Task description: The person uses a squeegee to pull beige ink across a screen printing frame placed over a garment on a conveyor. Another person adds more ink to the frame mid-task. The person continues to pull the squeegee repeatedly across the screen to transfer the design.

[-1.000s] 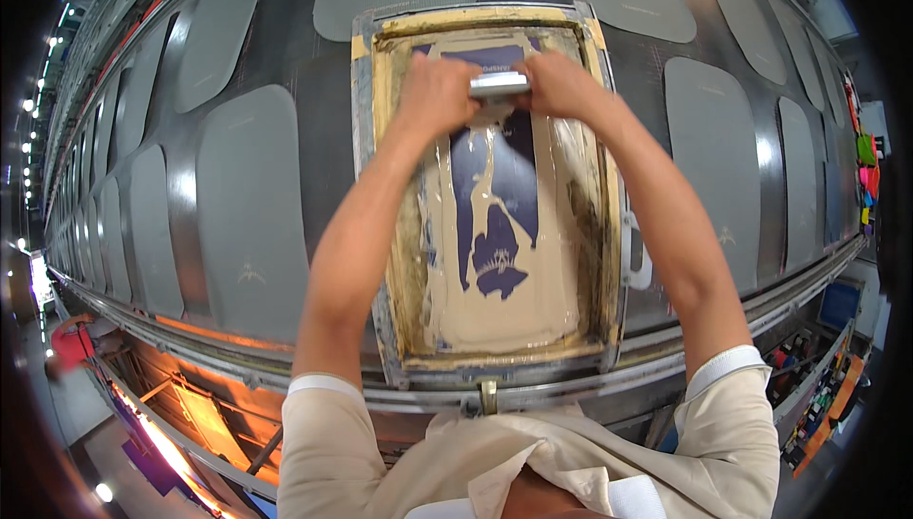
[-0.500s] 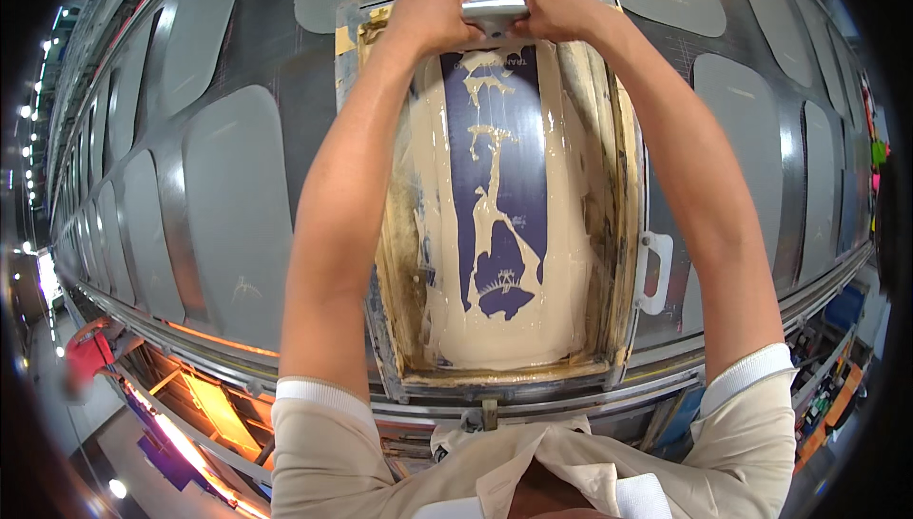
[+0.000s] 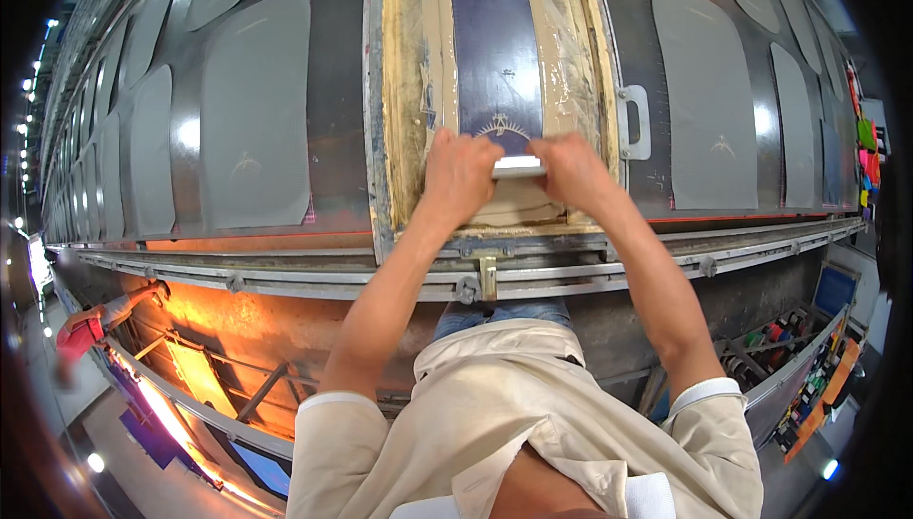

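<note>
A screen-printing frame [image 3: 388, 82] spans the middle of the head view, its purple stencil area [image 3: 496, 34] mostly scraped bare, with beige ink along both sides. My left hand [image 3: 459, 173] and my right hand [image 3: 568, 169] are closed around opposite ends of a metal-edged squeegee [image 3: 518, 165] low in the frame. A pale crest design shows just beyond the blade, and thick beige ink [image 3: 514, 203] lies on my side of it. A metal handle [image 3: 635, 123] sticks out from the frame's right side.
Grey rounded panels [image 3: 255, 110] lie in rows on the long dark table, both sides of the frame. A metal rail [image 3: 399, 286] runs along the near edge. A person in red [image 3: 81, 329] bends by an orange-glowing area at lower left. Coloured items [image 3: 794, 395] fill racks at right.
Both hands and the squeegee have come from the frame's far end down toward my body. The streaky beige ink over the purple area has been swept away toward the near end.
</note>
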### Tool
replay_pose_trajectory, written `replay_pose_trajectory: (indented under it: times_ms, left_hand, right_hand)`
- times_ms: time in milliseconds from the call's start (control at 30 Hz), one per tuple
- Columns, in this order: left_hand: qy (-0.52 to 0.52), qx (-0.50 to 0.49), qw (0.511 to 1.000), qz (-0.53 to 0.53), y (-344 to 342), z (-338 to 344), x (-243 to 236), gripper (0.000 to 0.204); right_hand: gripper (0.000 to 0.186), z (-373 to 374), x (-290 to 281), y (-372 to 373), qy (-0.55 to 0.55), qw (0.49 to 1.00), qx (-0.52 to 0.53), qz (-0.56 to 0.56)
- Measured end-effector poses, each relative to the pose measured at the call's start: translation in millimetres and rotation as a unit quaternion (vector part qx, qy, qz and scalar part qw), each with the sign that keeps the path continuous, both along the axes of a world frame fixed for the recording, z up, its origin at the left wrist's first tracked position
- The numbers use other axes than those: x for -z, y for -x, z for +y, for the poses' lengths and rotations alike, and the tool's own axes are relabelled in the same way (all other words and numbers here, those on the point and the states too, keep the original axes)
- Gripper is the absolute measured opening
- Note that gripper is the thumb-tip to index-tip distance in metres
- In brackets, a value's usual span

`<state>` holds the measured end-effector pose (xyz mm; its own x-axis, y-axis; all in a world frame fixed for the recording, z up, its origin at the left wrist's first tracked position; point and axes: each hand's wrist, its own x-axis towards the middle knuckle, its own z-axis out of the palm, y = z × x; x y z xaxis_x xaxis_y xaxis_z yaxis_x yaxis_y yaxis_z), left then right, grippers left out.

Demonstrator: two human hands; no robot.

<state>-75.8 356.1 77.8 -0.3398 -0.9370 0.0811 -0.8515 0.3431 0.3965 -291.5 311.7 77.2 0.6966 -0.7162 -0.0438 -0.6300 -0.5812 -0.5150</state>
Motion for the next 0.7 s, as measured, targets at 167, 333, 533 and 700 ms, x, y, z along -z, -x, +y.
replay_pose_trajectory:
  times_ms: [167, 333, 533, 700]
  left_hand:
    - [0.004, -0.006, 1.000, 0.000, 6, 40, -21, 0.031]
    - [-0.052, 0.011, 0.998, -0.019, 5, 45, -32, 0.036]
    - [-0.016, 0.005, 1.000, 0.005, -8, 58, -16, 0.031]
    - [0.009, -0.024, 1.000, 0.015, -29, 73, -28, 0.032]
  right_hand:
    - [0.039, 9, -35, 24, -0.056, 0.989, 0.123, -0.059]
    - [0.041, -66, 28, 94, 0.094, 0.870, 0.482, -0.038]
    - [0.028, -71, 28, 112, -0.028, 0.857, 0.487, -0.168]
    - [0.024, -66, -2, 74, 0.007, 0.857, 0.468, -0.217]
